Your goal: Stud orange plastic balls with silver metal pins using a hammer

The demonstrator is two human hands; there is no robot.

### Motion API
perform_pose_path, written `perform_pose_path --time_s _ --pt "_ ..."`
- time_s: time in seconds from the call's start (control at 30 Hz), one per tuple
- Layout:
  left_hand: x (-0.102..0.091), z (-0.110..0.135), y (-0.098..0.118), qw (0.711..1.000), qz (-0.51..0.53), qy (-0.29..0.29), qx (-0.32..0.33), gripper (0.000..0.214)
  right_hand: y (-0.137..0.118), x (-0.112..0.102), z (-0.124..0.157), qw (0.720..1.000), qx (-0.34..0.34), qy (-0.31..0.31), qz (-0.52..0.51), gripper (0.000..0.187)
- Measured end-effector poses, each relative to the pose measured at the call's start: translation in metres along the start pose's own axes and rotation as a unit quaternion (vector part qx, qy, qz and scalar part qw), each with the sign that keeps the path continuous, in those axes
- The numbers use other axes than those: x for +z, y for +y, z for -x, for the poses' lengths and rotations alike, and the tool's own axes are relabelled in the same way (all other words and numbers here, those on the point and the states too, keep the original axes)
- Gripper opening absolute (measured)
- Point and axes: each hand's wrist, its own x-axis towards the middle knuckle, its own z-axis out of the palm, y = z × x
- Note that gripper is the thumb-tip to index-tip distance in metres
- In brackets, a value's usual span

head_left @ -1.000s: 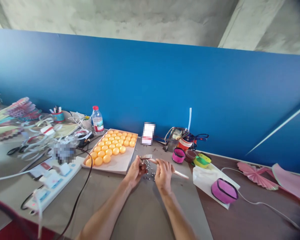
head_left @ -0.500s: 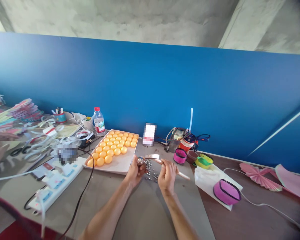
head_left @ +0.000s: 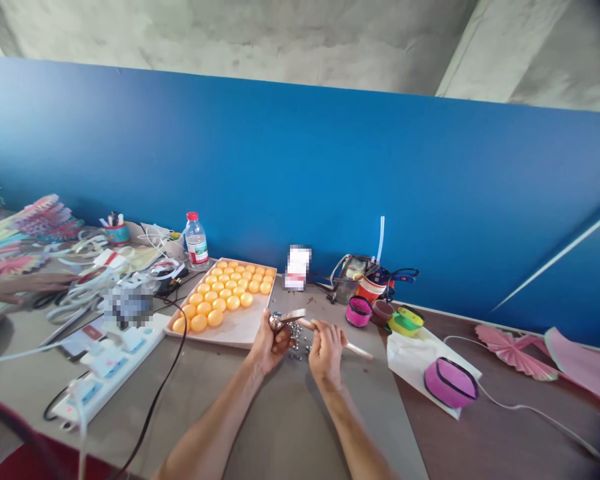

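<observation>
My left hand [head_left: 266, 345] is closed around a shiny silver, rounded piece [head_left: 276, 322] that looks like a ball. In my right hand [head_left: 327, 351] is a flat brush-like tool [head_left: 357, 349] with a long pale handle, gripped between thumb and fingers. Its flat, glossy head points left and meets the silver piece, or lies just above it. Small silver beads [head_left: 296, 331] are scattered on the table between my hands. Just left of my left hand is a shallow tray [head_left: 245, 327] with many orange balls [head_left: 219, 305] set in rows.
At left lie a power strip [head_left: 113, 373], dark cables and white tangled strips; another person's hand [head_left: 35, 285] reaches in there. A bottle [head_left: 197, 241] stands behind the tray. To the right are a pink-and-black band [head_left: 359, 311], a yellow-green one [head_left: 406, 321] and a magenta one [head_left: 451, 383] on white paper.
The tool's head has shifted left and down onto or over the silver piece, and my right hand has moved slightly left. The other person's hand has moved further in at left.
</observation>
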Motion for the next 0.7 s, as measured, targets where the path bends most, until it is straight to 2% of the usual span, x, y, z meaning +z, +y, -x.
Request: perform_pose_path --time_s 0.17,0.3,0.37,0.53,0.7 --pt "0.0 0.001 0.001 0.999 0.029 -0.019 0.01 0.055 -0.001 -0.002 -0.001 1.0 0.003 0.03 -0.001 0.023" --pt "0.0 0.002 0.0 0.999 0.029 -0.022 -0.006 0.056 -0.004 0.0 0.001 1.0 -0.017 0.0 0.005 0.023" --pt "-0.001 0.003 0.001 0.999 0.046 -0.023 -0.004 0.055 -0.002 0.002 0.001 1.0 -0.005 0.009 0.011 0.023" --pt "-0.005 0.002 0.001 0.994 0.109 -0.03 0.003 0.049 0.013 -0.001 -0.001 0.995 0.041 0.063 0.058 0.025" --pt "-0.005 0.005 0.002 0.99 0.13 -0.053 0.012 0.045 0.029 0.0 -0.001 0.99 0.058 0.062 0.116 0.023"
